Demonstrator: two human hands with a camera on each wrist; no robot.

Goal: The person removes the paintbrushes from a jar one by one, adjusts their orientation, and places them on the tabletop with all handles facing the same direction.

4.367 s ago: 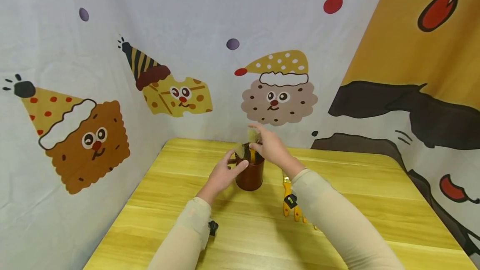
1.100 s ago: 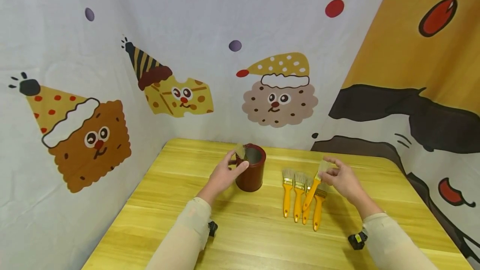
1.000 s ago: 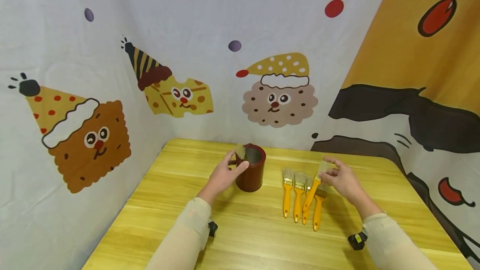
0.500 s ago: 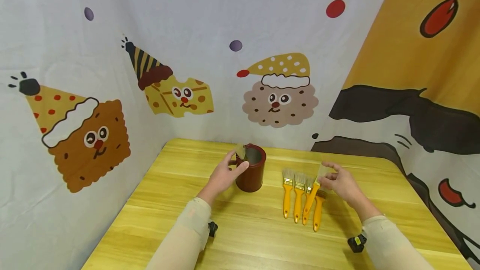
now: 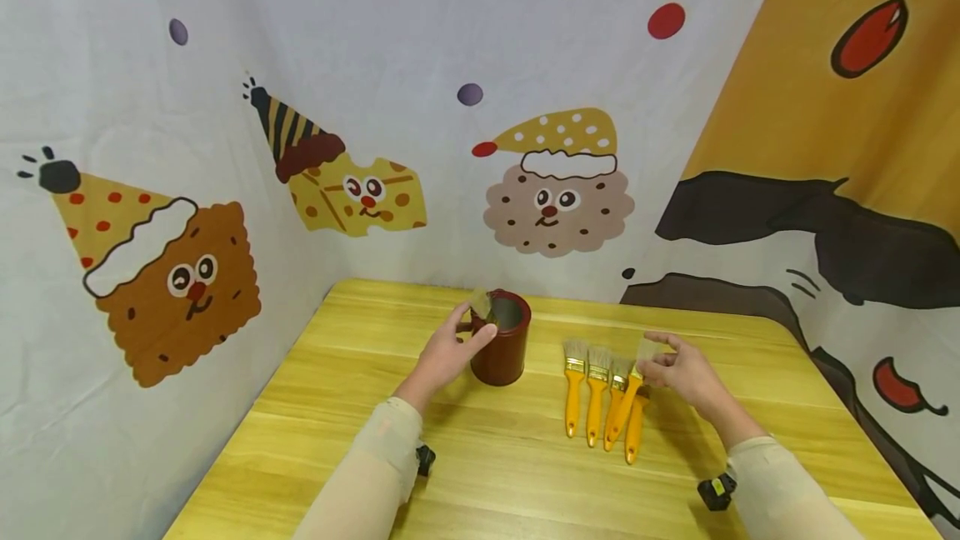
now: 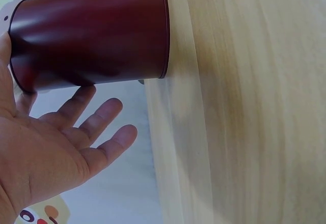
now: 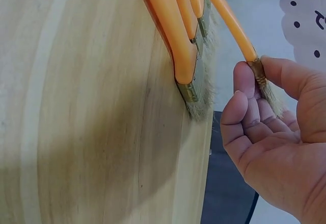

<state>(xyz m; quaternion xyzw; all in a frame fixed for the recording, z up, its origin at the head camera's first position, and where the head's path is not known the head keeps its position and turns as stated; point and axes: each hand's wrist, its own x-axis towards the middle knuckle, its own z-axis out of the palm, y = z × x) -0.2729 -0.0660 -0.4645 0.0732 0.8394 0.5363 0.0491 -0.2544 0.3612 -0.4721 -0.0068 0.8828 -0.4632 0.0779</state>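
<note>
A dark red mug (image 5: pixel 498 352) stands upright on the table, its handle at the left. My left hand (image 5: pixel 447 350) holds it near the rim, thumb on the near side; in the left wrist view the other fingers are spread beside the mug (image 6: pixel 91 35). Pale bristles of a paintbrush (image 5: pixel 481 302) stick up at the mug's left rim. My right hand (image 5: pixel 684 367) pinches another paintbrush (image 5: pixel 625 408) by its ferrule and bristles, handle pointing down and left. That brush (image 7: pixel 229 20) hangs over several orange-handled paintbrushes (image 5: pixel 573 402) lying side by side, bristles away from me.
The wood-grain table (image 5: pixel 337 457) ends at a cloth backdrop (image 5: pixel 420 65) printed with cartoon biscuits and cheese, close behind the mug. Another cloth wall stands along the left side.
Since the oldest frame, my right hand has gone from the mug to the right with a paintbrush. Lately it has lowered that brush slightly over the lying ones. My left hand has stayed.
</note>
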